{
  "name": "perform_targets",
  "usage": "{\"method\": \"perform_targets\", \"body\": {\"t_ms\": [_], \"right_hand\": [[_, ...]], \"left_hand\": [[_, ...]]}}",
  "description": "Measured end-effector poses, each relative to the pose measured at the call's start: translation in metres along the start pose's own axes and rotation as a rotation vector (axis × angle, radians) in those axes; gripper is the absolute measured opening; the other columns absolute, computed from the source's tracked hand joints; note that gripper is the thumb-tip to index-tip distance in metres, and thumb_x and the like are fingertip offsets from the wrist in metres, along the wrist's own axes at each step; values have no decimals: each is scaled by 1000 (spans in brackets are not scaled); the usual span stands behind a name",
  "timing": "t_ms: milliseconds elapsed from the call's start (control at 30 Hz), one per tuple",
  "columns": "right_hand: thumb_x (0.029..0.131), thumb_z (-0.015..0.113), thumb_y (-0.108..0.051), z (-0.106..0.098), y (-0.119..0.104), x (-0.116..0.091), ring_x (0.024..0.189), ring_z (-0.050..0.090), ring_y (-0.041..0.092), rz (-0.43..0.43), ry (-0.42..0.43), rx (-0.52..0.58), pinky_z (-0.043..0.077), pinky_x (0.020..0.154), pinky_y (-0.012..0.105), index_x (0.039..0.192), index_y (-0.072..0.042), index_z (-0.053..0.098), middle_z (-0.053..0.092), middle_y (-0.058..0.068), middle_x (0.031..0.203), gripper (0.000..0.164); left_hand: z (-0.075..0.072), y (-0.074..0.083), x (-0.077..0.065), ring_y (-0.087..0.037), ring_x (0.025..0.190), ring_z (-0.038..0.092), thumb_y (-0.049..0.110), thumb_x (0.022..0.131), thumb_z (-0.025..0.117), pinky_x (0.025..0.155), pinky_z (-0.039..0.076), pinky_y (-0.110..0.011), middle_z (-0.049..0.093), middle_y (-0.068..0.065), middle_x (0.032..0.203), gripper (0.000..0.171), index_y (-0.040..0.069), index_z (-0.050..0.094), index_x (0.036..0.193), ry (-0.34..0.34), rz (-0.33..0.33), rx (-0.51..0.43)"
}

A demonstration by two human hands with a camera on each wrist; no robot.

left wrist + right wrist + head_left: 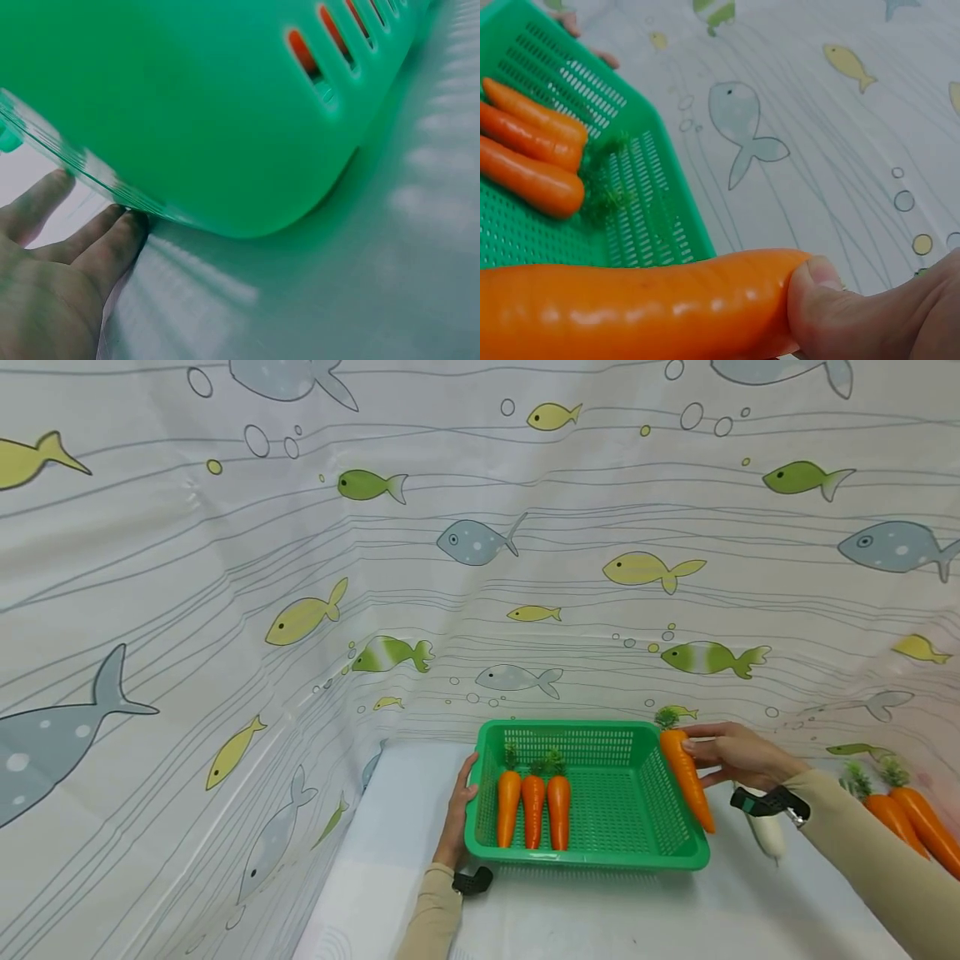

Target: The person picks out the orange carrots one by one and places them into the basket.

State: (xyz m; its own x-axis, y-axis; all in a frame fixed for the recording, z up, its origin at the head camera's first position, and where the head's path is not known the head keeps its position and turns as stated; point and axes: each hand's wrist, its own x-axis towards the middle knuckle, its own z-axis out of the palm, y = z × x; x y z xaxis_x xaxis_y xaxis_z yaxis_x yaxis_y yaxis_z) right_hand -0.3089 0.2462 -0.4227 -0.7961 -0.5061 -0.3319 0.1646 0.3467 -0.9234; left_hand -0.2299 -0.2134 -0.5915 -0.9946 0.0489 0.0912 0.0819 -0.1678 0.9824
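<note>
A green plastic basket (pixel 600 858) with slotted walls stands on the table. Three carrots with leafy tops lie side by side in its left half, the middle carrot (pixel 533 810) between the other two. My left hand (pixel 454 814) rests against the basket's left side; in the left wrist view its straight fingers (pixel 112 244) touch the wall low down. Over the basket's right rim, my right hand (pixel 738 755) pinches another carrot (pixel 686 777) near its leafy top, thumb on the near side. That carrot (pixel 645 311) slants with its tip toward me.
A white radish (pixel 768 835) lies on the table right of the basket, partly behind the right wrist. Further right are two more carrots (pixel 926 827). A fish-patterned sheet (pixel 570 568) hangs behind and at the sides. Each wrist wears a black band (pixel 772 803).
</note>
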Motion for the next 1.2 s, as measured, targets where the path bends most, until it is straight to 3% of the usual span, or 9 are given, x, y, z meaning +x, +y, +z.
{"method": "perform_targets", "body": {"t_ms": [367, 833, 1200], "right_hand": [[111, 56, -22, 16, 5, 10, 102, 73, 23, 14, -18, 32, 64, 87, 47, 160, 16, 24, 73, 7, 116, 70], [111, 55, -22, 31, 5, 27, 102, 71, 22, 1, -58, 81, 64, 85, 40, 160, 17, 18, 69, 11, 119, 73], [113, 50, -19, 43, 2, 41, 110, 70, 23, -24, -113, 106, 62, 93, 47, 161, 17, 15, 66, 14, 126, 70]], "left_hand": [[0, -7, 2, -38, 156, 32, 35, 110, 32, 118, 34, -50, 18, -1, 178, 59, 44, 24, 167, -15, 5, -3], [0, -3, 2, -37, 157, 29, 35, 110, 33, 121, 31, -52, 16, 2, 177, 58, 45, 24, 167, -6, -3, -10], [-1, -3, 1, -37, 157, 29, 36, 109, 33, 121, 31, -54, 15, 2, 178, 59, 45, 25, 167, 10, -2, 7]]}}
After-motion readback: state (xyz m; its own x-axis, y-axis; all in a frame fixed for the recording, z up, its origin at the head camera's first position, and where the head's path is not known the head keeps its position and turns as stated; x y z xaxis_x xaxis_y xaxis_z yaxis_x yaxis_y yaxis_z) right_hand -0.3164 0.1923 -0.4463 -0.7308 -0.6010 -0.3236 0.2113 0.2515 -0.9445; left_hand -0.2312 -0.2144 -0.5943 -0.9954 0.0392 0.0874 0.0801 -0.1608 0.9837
